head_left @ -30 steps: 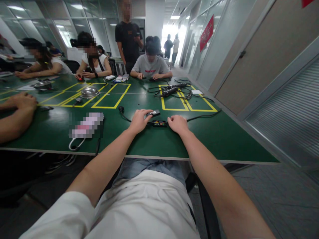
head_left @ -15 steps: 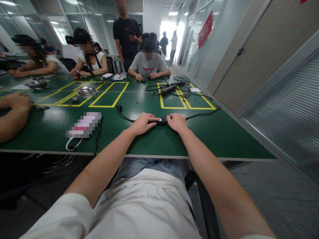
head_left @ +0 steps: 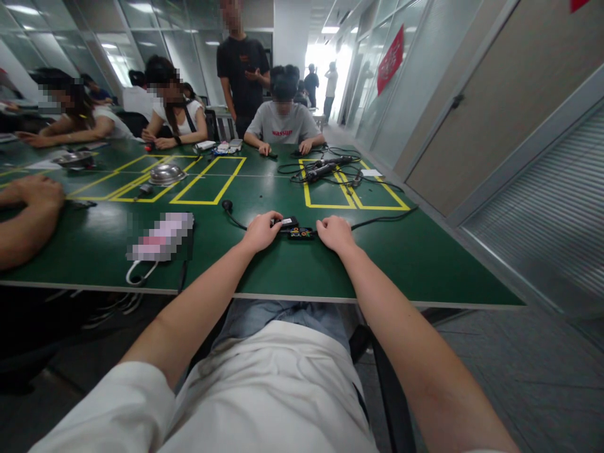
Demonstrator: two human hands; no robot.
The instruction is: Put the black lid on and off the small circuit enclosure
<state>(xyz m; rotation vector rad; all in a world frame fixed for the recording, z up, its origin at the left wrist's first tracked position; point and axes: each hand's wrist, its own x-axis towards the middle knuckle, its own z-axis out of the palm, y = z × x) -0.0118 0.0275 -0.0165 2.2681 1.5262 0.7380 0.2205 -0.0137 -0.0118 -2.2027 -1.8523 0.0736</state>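
Note:
A small black box with coloured parts inside [head_left: 301,233] lies on the green table [head_left: 283,270] between my two hands. My left hand [head_left: 261,231] has its fingers closed on a small black lid piece [head_left: 285,222] held just above the box's left end. My right hand [head_left: 334,233] rests curled at the box's right end, its fingertips touching it. A black cable [head_left: 382,220] runs from the box to the right, and another black cable with a round plug [head_left: 229,206] runs off to the left.
A blurred pink and white item [head_left: 160,236] lies left of my hands. A metal bowl [head_left: 166,173] and a tangle of black tools and cables [head_left: 325,170] sit in yellow-marked boxes further back. Several people sit around the table; a neighbour's arm [head_left: 23,217] rests at the left edge.
My left hand held the lid piece up, pressed it down over the box half a second ago, and has now lifted it off again, showing the coloured parts. My right hand stayed put.

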